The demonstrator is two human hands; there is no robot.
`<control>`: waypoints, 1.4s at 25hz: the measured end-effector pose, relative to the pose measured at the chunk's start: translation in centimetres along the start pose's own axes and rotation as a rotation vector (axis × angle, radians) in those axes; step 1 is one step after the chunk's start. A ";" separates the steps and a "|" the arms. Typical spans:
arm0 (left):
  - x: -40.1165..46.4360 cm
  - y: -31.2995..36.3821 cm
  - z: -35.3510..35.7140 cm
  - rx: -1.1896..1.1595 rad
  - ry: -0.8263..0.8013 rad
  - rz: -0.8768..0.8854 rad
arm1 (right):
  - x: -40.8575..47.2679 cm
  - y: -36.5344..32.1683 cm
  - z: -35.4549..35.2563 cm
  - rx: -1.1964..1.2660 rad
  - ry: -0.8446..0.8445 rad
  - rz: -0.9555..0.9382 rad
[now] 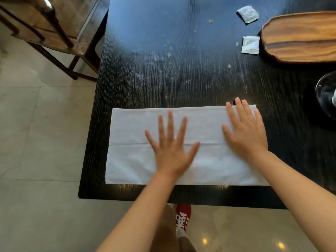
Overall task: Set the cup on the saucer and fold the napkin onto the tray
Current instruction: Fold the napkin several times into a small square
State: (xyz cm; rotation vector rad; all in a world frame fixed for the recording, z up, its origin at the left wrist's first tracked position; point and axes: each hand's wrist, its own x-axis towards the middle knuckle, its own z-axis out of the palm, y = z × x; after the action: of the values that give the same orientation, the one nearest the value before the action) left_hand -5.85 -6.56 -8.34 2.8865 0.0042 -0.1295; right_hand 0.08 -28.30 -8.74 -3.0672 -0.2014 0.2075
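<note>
The white napkin (pixel 181 148) lies flat near the front edge of the dark counter (pixel 181 79), spread as a long rectangle with a crease running along its length. Both hands rest on it with fingers straight and spread: the left hand (pixel 172 151) at the napkin's middle, the right hand (pixel 245 131) toward its right end, holding nothing. It looks like soft, thin cloth, light and limp, likely to slide on the polished wood, so corners or an edge are the best place to pinch it. The wooden tray (pixel 300 37) sits well beyond the napkin's right end, cut off by the frame. A dark glossy round thing (pixel 325 95), possibly the saucer, is mostly out of view; no cup is clearly visible.
</note>
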 end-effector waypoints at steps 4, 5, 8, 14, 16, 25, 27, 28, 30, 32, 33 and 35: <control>-3.2 -1.5 1.5 0.102 -0.073 0.048 | 0.2 0.1 0.1 -0.002 0.003 -0.004; -3.8 -3.7 1.3 0.105 -0.068 0.026 | 0.1 0.2 0.1 -0.001 -0.001 -0.002; -5.2 -10.0 -0.4 0.079 -0.068 -0.059 | 0.0 0.1 0.2 -0.001 0.007 -0.010; -5.4 -11.5 -0.9 0.081 -0.065 -0.060 | -1.2 -3.9 -1.0 0.114 -0.013 0.116; -5.4 -11.7 -0.8 0.094 -0.053 -0.057 | -4.4 -9.1 -0.5 0.155 0.048 0.013; -5.4 -11.8 -0.8 0.087 -0.054 -0.044 | -11.7 -6.4 2.4 -0.024 -0.006 -0.015; -5.4 -11.8 -0.8 0.078 -0.046 -0.041 | -12.2 -2.5 1.5 -0.031 -0.032 0.070; -5.4 -11.8 -0.8 0.078 -0.046 -0.040 | -12.3 -1.3 1.2 -0.041 -0.055 0.092; -5.5 -11.8 -0.9 0.079 -0.054 -0.035 | -12.3 -0.6 0.8 -0.065 -0.096 0.101; -5.6 -11.8 -1.0 0.086 -0.069 -0.022 | -12.4 -0.7 0.7 -0.056 -0.111 0.098; -5.6 -11.8 -1.1 0.088 -0.077 -0.014 | -12.4 -0.7 0.7 -0.044 -0.117 0.090; -5.6 -11.8 -1.3 0.071 -0.078 -0.015 | -12.4 -0.8 0.5 -0.008 -0.096 0.083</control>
State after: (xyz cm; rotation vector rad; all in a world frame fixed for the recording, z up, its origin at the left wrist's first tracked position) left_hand -11.48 5.20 -9.48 2.9504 0.0078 -0.2504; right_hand -12.28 -29.17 -7.54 -3.0785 -0.0798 0.3601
